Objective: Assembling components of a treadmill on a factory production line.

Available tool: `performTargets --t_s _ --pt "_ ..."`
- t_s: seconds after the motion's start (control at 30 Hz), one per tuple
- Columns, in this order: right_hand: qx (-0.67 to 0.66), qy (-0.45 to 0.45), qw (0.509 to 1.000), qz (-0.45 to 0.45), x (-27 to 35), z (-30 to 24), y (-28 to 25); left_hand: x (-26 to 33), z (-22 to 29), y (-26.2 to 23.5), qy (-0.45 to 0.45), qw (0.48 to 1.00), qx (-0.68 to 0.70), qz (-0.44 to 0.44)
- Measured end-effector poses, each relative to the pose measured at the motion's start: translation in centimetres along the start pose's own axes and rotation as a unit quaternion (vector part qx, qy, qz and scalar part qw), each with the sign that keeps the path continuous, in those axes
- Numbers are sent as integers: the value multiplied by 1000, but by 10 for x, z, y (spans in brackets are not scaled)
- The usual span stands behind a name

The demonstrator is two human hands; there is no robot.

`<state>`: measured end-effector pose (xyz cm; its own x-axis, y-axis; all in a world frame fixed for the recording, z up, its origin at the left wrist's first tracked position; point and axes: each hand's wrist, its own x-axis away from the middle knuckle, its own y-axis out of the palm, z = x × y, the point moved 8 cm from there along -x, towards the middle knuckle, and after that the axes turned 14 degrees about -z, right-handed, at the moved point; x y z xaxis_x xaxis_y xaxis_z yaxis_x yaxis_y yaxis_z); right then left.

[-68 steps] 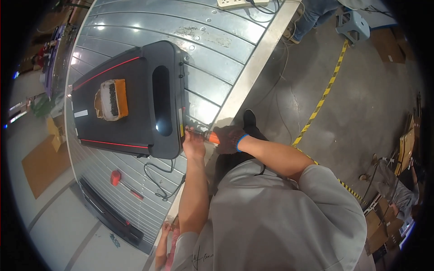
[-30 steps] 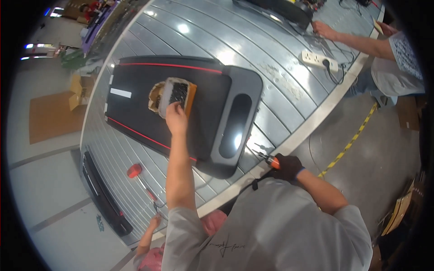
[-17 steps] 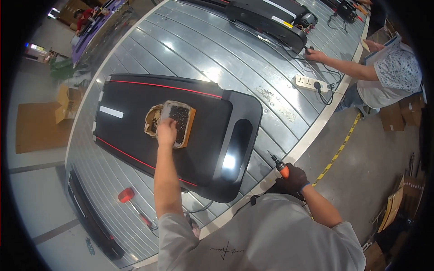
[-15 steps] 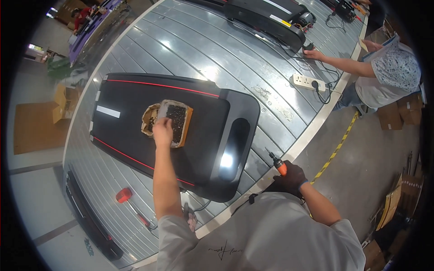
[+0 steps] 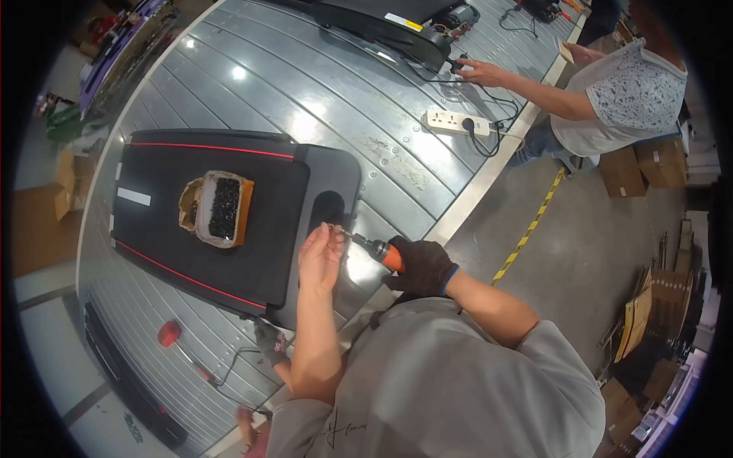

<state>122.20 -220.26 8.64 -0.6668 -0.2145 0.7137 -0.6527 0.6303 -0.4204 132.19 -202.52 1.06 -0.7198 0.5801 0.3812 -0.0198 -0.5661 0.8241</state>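
Slatted metal table [image 5: 259,103], shiny, scuffed right of centre. Black deck [image 5: 267,217] with red side stripes lies on it; orange-sided tray [image 5: 246,210] of small dark bits sits on deck. Power strip [image 5: 450,122] near table edge, red mallet [image 5: 169,333] lower left, long black part [image 5: 126,374] along far-left edge. Grey floor [image 5: 492,206], yellow-black tape [image 5: 527,225], cartons [image 5: 660,162] at right. Co-worker [image 5: 634,88] upper right, one hand at a second machine [image 5: 382,27].

Right hand [image 5: 422,267], gloved, wrapped around orange-black driver [image 5: 382,252], over table edge by deck's near end. Left hand [image 5: 321,256], bare, fingertips pinched narrow at driver's tip; can't tell what's between them.

Left forearm hides part of deck's near corner. Another person's gloved hand [image 5: 271,341] beside it, body mostly blocked. Second machine cut off at top. Rim dark, far background blurred.
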Motion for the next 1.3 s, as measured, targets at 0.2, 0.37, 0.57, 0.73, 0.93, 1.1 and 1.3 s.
performTargets --t_s 0.2,0.37,0.57,0.73,0.93,1.1,1.3 --pt "13 -36 999 -10 17 37 -7 8 -32 18 -6 995 -82 49" --pt "-1 -48 998 -29 26 68 -22 3 -58 31 -8 990 -116 85" --pt "-4 -68 991 -116 32 101 -40 -6 -62 49 28 931 -363 19" --pt "-136 -191 962 -141 5 131 -17 -15 -99 25 35 949 -315 5" --pt "-109 -42 987 -107 -80 148 11 -61 -153 -59 15 966 -37 254" --pt "-76 -69 989 -104 -102 139 -7 -77 -147 -85 36 952 -44 300" --pt "-50 -75 988 -128 -115 142 -15 -80 -147 -70 59 945 -14 321"
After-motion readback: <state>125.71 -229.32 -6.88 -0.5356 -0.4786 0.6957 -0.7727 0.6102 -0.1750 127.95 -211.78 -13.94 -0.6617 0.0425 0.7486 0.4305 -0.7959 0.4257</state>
